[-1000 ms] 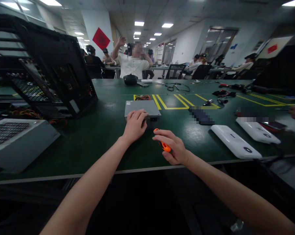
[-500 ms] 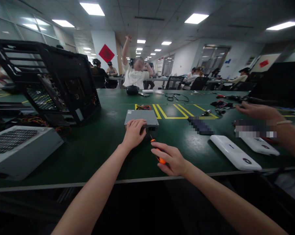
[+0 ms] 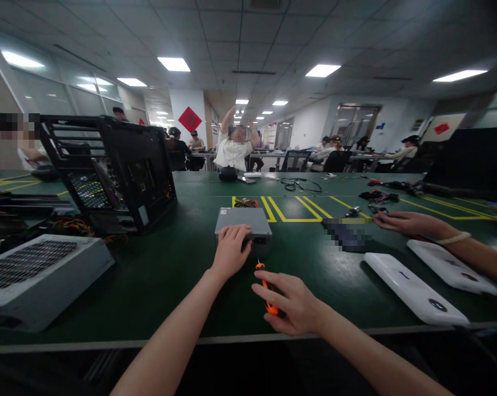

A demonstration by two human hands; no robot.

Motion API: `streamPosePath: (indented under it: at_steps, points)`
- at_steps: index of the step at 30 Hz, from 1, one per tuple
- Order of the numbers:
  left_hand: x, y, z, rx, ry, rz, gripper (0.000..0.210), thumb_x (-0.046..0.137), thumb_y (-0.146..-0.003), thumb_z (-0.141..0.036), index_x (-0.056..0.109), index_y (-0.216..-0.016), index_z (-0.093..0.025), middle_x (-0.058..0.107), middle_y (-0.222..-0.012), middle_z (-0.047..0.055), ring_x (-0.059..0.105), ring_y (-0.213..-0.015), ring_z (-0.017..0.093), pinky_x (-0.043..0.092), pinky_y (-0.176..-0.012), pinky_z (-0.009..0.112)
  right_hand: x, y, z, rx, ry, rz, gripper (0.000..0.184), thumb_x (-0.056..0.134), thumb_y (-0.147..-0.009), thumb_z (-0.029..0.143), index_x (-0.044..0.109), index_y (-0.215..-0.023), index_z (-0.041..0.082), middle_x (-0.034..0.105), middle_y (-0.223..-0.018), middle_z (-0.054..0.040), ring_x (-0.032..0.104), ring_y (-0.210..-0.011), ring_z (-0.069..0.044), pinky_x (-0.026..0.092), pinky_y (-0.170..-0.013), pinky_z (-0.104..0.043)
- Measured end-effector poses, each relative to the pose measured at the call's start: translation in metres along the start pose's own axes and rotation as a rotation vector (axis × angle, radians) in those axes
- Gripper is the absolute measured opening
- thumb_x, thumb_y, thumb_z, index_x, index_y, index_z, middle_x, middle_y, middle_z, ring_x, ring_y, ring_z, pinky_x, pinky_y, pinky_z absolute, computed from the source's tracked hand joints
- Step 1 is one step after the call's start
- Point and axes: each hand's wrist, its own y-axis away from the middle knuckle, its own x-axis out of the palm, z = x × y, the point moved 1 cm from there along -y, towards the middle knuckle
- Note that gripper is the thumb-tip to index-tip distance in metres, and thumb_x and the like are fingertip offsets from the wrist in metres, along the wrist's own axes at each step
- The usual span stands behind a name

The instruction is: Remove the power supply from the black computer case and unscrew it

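Note:
A grey metal computer power supply (image 3: 244, 218) lies on the green tabletop in front of me, its socket side toward me. My left hand (image 3: 233, 248) grips its near left part, fingers over the top edge and thumb against the near side. My right hand (image 3: 291, 302) holds an orange and black screwdriver (image 3: 268, 297) by the handle, between thumb and fingers. The shaft points away from me at the near face of the power supply, below the socket. Whether the tip touches a screw is too small to tell.
An open black computer case (image 3: 149, 176) stands at the left, behind a larger power supply (image 3: 45, 275). On the right lie a phone (image 3: 343, 234), two white power banks (image 3: 413, 289) and cables (image 3: 378, 196). Another person's hand (image 3: 405, 224) reaches in there.
My view has tilted up, so the table sits lower in the picture. The other person's hand on the right has reached down toward the small parts. Both my hands keep their holds.

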Motion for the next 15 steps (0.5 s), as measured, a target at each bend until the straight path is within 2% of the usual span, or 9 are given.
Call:
streamPosePath:
  at_steps: [3, 8, 11, 15]
  points:
    - [-0.0005, 0.0001, -0.0006, 0.002, 0.001, 0.001, 0.019, 0.046, -0.079, -0.019, 0.051, -0.097, -0.023, 0.058, -0.110, 0.001, 0.047, -0.106, 0.016, 0.027, -0.094, 0.035, -0.0006, -0.0005, 0.0013, -0.025, 0.009, 0.000, 0.039, 0.045, -0.082, 0.038, 0.045, -0.110, 0.012, 0.056, -0.110, -0.0184, 0.060, -0.087, -0.021, 0.050, -0.066, -0.031]
    - [0.0007, 0.0003, -0.0015, -0.019, 0.007, 0.001, 0.020, 0.046, -0.078, -0.018, 0.051, -0.097, -0.023, 0.058, -0.110, 0.002, 0.047, -0.106, 0.017, 0.027, -0.094, 0.036, 0.0040, 0.0060, -0.0024, 0.067, -0.122, -0.066, 0.051, 0.052, -0.077, 0.045, 0.039, -0.111, 0.010, 0.053, -0.112, -0.0196, 0.053, -0.102, -0.023, 0.049, -0.075, -0.032]
    - [0.0010, 0.0002, -0.0018, -0.024, 0.009, 0.004, 0.021, 0.046, -0.078, -0.018, 0.052, -0.097, -0.023, 0.058, -0.110, 0.003, 0.048, -0.105, 0.018, 0.027, -0.094, 0.037, 0.0020, 0.0045, -0.0019, 0.057, -0.127, -0.014, 0.047, 0.046, -0.080, 0.039, 0.037, -0.116, 0.009, 0.050, -0.116, -0.0208, 0.050, -0.108, -0.024, 0.049, -0.076, -0.032]
    - [0.0002, 0.0000, -0.0021, -0.023, -0.007, 0.008, 0.021, 0.046, -0.077, -0.018, 0.052, -0.097, -0.023, 0.058, -0.111, 0.002, 0.048, -0.105, 0.017, 0.027, -0.095, 0.037, 0.0007, 0.0010, 0.0001, -0.005, -0.002, 0.003, 0.040, 0.047, -0.081, 0.037, 0.041, -0.114, 0.014, 0.052, -0.114, -0.0189, 0.059, -0.092, -0.022, 0.050, -0.067, -0.031]
